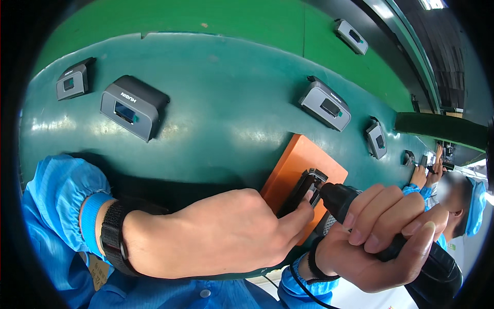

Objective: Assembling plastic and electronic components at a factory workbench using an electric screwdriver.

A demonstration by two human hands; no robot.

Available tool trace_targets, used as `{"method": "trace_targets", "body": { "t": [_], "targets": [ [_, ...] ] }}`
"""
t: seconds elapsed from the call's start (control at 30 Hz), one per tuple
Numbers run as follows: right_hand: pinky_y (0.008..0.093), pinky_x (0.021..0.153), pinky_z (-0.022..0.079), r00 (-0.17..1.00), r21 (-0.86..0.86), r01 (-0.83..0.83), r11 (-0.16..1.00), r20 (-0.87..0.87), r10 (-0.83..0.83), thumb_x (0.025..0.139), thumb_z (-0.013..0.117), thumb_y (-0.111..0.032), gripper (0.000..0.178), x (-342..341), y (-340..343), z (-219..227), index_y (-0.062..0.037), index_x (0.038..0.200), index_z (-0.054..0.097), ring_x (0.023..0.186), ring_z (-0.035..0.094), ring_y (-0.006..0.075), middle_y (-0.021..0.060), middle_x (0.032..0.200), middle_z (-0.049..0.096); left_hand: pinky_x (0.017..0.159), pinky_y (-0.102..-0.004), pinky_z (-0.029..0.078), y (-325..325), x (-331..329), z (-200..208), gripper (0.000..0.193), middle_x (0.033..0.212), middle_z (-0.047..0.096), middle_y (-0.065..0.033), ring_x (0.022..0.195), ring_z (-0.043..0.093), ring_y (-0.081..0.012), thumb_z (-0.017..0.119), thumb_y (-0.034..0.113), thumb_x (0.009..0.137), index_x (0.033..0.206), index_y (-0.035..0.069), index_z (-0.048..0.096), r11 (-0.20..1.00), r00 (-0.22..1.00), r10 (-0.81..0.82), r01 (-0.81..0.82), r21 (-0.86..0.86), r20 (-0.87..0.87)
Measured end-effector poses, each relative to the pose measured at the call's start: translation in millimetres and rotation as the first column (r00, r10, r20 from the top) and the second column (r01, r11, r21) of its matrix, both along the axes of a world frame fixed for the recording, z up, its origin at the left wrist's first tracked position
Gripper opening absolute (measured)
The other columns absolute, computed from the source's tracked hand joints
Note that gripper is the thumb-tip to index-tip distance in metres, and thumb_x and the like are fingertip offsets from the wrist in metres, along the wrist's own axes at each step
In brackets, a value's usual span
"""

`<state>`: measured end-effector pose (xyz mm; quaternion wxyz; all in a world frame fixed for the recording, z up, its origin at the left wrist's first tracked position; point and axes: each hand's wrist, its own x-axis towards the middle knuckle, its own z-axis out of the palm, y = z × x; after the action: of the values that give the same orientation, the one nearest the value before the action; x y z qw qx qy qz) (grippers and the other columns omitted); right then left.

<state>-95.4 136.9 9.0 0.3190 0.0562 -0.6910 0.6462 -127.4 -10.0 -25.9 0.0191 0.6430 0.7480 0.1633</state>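
Orange flat block [293,158]: partly beneath the left hand's grip [221,234], on the green tabletop [221,123].
Black rectangular housing [296,198]: atop the block, at the left grip's fingertips, clamped by them.
Black cylindrical driver [338,199]: inside the right hand's grip [383,237], fingers wrapped round.
Driver tip [319,187]: at the housing; screw-driving seems underway, next calling for steady, straight pressure.

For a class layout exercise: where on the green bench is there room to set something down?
Widest: the bench between the large left gray device and the large right gray device. Smaller: between the left sleeve and the small left gray device. Crowded: at the orange block, with left hand, black part and screwdriver in right hand.
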Motion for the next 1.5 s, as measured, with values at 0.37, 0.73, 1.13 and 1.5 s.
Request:
{"method": "trace_targets", "body": {
  "t": [0.37,0.73,1.13,1.5],
  "targets": [
    [0.0218,0.04,0.032,0.973,-0.369,-0.047,0.928,-0.229,-0.042,0.095,0.044,-0.016,0.019,28.5,68.2,17.7,-0.0081,0.08,0.037,0.043,0.032,0.0087,0.0002,0.057,0.035,0.041,-0.021,0.039,4.5,-19.2,11.8,0.025,0.116,0.065,-0.0137,0.044,0.051,-0.0076,0.059,0.013,0.075,0.094,0.0,0.068,0.998,0.995,-0.058,0.059,-0.007,0.081],
    [0.0205,0.038,0.033,0.908,-0.479,0.171,0.861,-0.262,-0.327,0.1,0.043,-0.016,0.019,45.8,76.9,10.6,-0.008,0.084,0.038,0.042,0.032,0.0072,-0.0001,0.056,0.033,0.054,-0.0294,0.038,1.3,-60.1,62.1,0.013,0.07,0.041,-0.0014,0.065,0.048,-0.0142,0.06,0.017,0.064,0.067,0.011,0.049,0.986,0.928,0.147,-0.111,0.121,-0.343],
    [0.0244,0.04,0.033,0.919,-0.55,0.156,0.82,-0.223,-0.325,0.095,0.048,-0.015,0.017,43.9,72.1,22.9,-0.0118,0.082,0.038,0.043,0.031,0.0113,0.002,0.056,0.034,0.072,-0.0415,0.051,-57.3,-172.4,61.5,0.023,0.087,0.059,-0.0135,0.089,0.062,-0.0332,0.07,0.014,0.079,0.098,0.004,0.062,0.889,0.883,0.457,-0.454,0.053,-0.106],
    [0.021,0.037,0.032,0.918,-0.499,0.158,0.852,-0.244,-0.313,0.099,0.043,-0.016,0.021,46.6,82.0,8.0,-0.0094,0.081,0.033,0.041,0.033,0.009,0.0009,0.054,0.036,0.087,-0.0442,0.045,-86.7,-115.2,60.2,0.019,0.085,0.062,-0.0076,0.088,0.062,-0.0291,0.076,0.012,0.074,0.087,0.006,0.063,0.921,0.873,0.248,-0.078,-0.381,0.421]
  ]
}}
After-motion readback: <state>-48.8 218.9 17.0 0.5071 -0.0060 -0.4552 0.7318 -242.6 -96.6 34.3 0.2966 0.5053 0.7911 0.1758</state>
